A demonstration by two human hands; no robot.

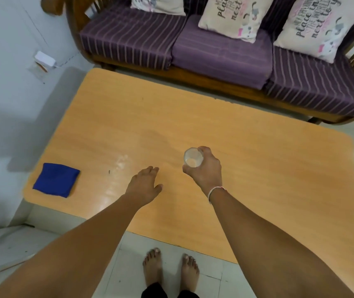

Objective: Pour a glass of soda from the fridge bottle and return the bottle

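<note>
A small clear glass is upright over the middle of the light wooden table, seen from above; I cannot tell what is in it or whether it touches the tabletop. My right hand is wrapped around its side, thumb and fingers closed on it. My left hand hovers palm down over the table to the left of the glass, fingers loosely apart and holding nothing. No soda bottle or fridge is in view.
A folded blue cloth lies on the table's near left corner. A purple striped sofa with printed cushions runs along the table's far side. A white wall is at the left. My bare feet stand on the tiled floor.
</note>
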